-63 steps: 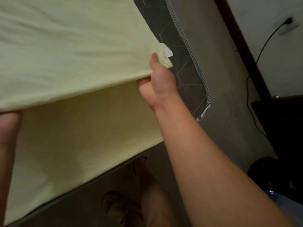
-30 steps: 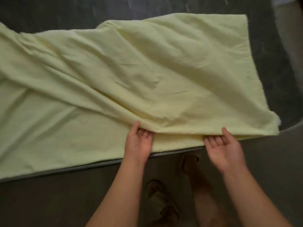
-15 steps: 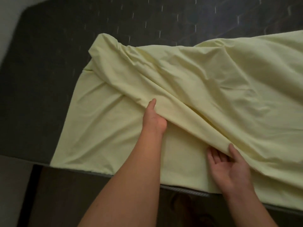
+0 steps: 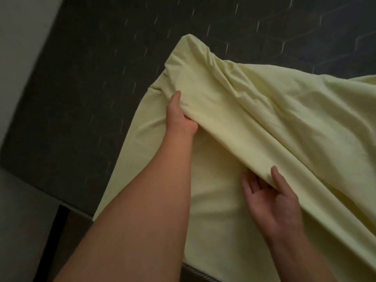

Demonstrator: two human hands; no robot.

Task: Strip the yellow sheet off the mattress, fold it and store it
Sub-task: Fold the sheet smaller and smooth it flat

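Both thumbs pinch the folded edge, left hand (image 4: pixel 179 117) seemingly with fingers tucked under, right hand (image 4: pixel 270 198) likewise, of the soft, limp yellow sheet (image 4: pixel 274 119) half-folded on the dark mattress (image 4: pixel 91 78), best gripped along that edge.

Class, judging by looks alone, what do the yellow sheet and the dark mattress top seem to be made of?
Sheet: likely thin woven cotton or a blend, matt; it drapes in soft creases. Mattress: probably quilted synthetic fabric; pale stitched hexagon lines show, though blurred.
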